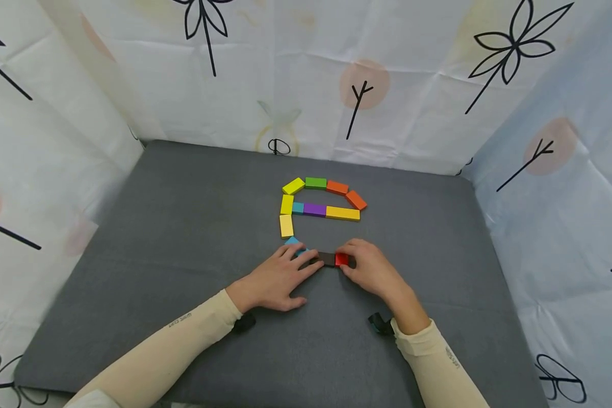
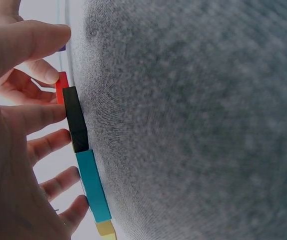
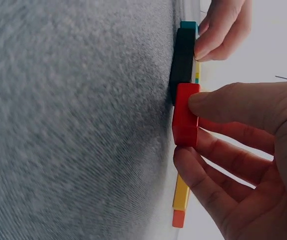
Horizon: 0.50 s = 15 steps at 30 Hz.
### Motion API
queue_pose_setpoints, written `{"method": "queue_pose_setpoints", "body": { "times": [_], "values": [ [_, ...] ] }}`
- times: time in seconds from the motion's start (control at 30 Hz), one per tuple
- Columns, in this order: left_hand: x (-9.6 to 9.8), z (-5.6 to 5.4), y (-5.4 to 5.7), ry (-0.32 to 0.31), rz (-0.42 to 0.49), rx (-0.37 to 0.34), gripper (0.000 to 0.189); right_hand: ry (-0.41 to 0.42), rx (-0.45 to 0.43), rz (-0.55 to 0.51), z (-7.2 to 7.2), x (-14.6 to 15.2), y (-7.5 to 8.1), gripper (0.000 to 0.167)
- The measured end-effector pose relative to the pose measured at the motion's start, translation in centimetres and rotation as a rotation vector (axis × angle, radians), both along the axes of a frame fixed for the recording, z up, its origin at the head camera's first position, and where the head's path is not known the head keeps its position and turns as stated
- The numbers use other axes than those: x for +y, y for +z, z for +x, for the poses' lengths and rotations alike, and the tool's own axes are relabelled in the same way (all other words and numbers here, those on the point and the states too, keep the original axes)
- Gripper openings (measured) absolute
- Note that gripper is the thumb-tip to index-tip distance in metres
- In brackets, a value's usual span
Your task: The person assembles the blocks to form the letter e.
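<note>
My right hand [image 1: 372,269] pinches a red block [image 3: 185,112] between thumb and fingers. One end of that block meets a black block [image 3: 183,57] lying on the grey table. With fingers spread, my left hand [image 1: 280,277] rests its fingertips on the black block and on a blue block [image 2: 93,185] beside it. The blue block is partly covered by these fingers in the head view. From there a row continues upward through a pale yellow block [image 1: 286,226] and a yellow block [image 1: 287,204].
Above the hands, a yellow block [image 1: 293,186], a green block [image 1: 315,183] and two orange blocks [image 1: 338,187] form an arch. A teal block [image 1: 298,208], a purple block [image 1: 314,209] and a golden block [image 1: 343,213] line up beneath it. Patterned white curtains [image 1: 306,85] surround the grey table [image 1: 209,192].
</note>
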State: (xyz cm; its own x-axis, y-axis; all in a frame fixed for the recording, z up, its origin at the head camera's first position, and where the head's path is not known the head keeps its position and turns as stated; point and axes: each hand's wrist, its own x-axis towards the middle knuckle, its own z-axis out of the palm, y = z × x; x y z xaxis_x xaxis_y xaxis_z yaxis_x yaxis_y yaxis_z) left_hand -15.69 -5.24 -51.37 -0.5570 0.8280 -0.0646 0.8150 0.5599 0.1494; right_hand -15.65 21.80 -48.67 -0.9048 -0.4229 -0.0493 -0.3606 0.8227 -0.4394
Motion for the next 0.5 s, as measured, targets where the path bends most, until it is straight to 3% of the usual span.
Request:
{"method": "queue_pose_setpoints", "body": {
  "times": [0.5],
  "values": [
    [0.05, 0.04, -0.05, -0.001, -0.006, 0.002, 0.085, -0.011, -0.005, 0.006, -0.13, -0.21, -0.77, 0.033]
  ]
}}
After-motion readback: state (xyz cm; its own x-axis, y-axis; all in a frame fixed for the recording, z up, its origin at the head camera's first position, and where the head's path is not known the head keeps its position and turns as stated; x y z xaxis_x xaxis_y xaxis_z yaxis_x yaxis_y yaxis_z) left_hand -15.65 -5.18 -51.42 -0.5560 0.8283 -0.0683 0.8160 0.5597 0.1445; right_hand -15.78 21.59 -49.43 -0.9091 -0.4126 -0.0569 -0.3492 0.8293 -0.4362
